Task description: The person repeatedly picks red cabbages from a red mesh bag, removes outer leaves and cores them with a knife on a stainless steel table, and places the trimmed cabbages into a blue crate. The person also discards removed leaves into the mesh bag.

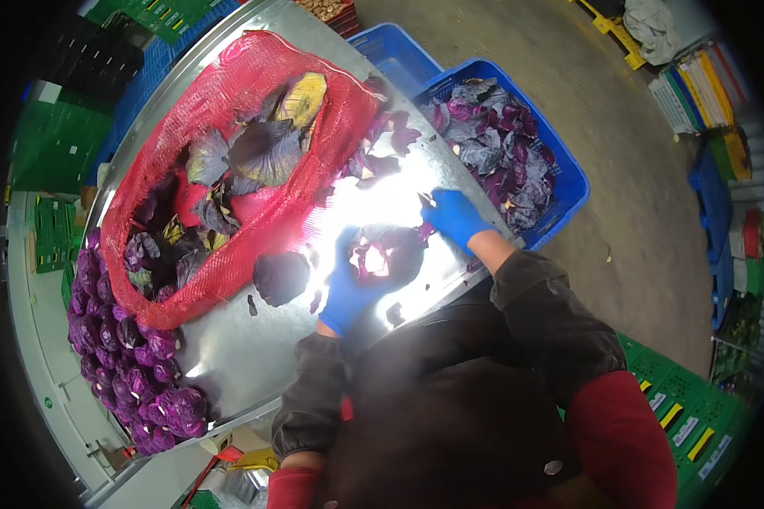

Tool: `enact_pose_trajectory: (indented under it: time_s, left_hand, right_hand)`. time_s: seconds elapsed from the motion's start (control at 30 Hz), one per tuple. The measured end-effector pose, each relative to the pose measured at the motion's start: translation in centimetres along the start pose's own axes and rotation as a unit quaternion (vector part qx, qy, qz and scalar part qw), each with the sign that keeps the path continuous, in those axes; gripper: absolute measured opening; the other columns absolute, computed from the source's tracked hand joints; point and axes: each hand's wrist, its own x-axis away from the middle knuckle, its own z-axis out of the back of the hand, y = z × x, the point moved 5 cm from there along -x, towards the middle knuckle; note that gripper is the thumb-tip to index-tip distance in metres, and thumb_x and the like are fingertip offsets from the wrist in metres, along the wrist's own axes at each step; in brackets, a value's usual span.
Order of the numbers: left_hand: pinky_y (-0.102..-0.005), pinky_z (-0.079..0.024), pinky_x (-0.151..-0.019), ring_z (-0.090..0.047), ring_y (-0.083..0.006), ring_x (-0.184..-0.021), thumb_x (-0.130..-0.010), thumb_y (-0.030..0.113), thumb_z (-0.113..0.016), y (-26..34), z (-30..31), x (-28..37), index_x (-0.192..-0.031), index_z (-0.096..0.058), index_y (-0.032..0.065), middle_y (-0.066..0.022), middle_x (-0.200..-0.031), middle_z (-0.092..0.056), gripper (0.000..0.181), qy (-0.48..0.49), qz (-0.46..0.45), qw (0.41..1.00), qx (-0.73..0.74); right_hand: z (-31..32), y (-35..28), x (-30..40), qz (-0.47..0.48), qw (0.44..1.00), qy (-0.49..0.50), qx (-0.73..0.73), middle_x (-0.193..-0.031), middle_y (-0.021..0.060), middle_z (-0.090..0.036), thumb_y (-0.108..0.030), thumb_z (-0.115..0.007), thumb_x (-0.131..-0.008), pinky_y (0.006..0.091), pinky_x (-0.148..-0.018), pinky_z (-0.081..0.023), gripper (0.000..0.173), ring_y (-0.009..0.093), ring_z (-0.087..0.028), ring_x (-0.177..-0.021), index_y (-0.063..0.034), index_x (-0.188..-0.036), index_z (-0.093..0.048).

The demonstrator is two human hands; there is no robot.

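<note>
My left hand (347, 296), in a blue glove, cradles a red cabbage (398, 254) whose pale cut stem end faces up. To the right of it, my gloved right hand (455, 217) has its fingers curled above the steel tabletop (242, 356). A small pale tip (426, 198) shows at those fingers, but strong glare hides what it belongs to. A scrap of purple leaf (426, 230) hangs just under that hand. Another dark cabbage piece (281, 278) lies left of my left hand. Loose purple leaves (382, 149) are scattered farther up the table.
A red mesh sack (229, 83) lies open, with leaves and cabbages inside. Many purple cabbages (127, 356) are heaped at the table's left end. Beyond the right edge stands a blue crate (563, 203) full of leaves. Green crates (675, 394) are at the lower right.
</note>
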Motion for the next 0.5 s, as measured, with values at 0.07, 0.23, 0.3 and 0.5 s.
enact_pose_trajectory:
  time_s: [0.07, 0.23, 0.3, 0.5]
  left_hand:
    - [-0.0369, -0.025, -0.11, -0.031, -0.0247, -0.131, -0.053, 0.011, -0.083, 0.6, 1.2, -0.1, -0.141, -0.024, 0.004, -0.0116, -0.14, -0.032, 0.107, -0.029, -0.021, 0.996, -0.082]
    - [-0.0369, -0.029, -0.107, -0.032, -0.0246, -0.13, -0.059, 0.006, -0.079, 1.7, -0.6, -0.5, -0.143, -0.02, 0.0048, -0.0122, -0.141, -0.031, 0.103, 0.036, -0.031, 0.989, 0.141]
    - [-0.0352, -0.037, -0.102, -0.036, -0.0242, -0.126, -0.063, 0.007, -0.079, 2.3, -2.1, 0.6, -0.143, -0.019, 0.0027, -0.0151, -0.139, -0.032, 0.1, 0.129, 0.043, 0.976, 0.172]
    - [-0.0332, -0.042, -0.097, -0.044, -0.0233, -0.117, -0.063, 0.012, -0.083, 2.3, -3.3, 0.7, -0.138, -0.022, -0.0031, -0.0161, -0.13, -0.038, 0.098, 0.195, 0.024, 0.971, 0.135]
  right_hand:
    - [6.7, -7.8, 0.3, 0.142, 0.985, 0.092, -0.03, -0.076, 0.0109, -0.065, -0.038, -0.066, -0.079, 0.0338, -0.066, -0.049, 0.048, 0.023, -0.063, -0.068, -0.0064, -0.114, -0.059]
    - [6.0, -10.8, 2.5, 0.004, 0.972, -0.12, -0.204, -0.088, 0.0095, -0.067, -0.04, -0.067, -0.08, 0.0305, -0.069, -0.049, 0.042, 0.015, -0.061, -0.076, -0.0085, -0.107, -0.065]
    - [4.6, -9.5, 2.8, -0.006, 0.969, -0.079, -0.234, -0.086, 0.0079, -0.067, -0.038, -0.068, -0.08, 0.0293, -0.068, -0.048, 0.039, 0.012, -0.06, -0.076, -0.0086, -0.106, -0.066]
    - [3.5, -8.5, 3.5, 0.073, 0.981, 0.118, -0.135, -0.066, 0.0132, -0.061, -0.028, -0.066, -0.081, 0.0329, -0.057, -0.048, 0.02, 0.024, -0.062, -0.06, -0.0099, -0.089, -0.062]
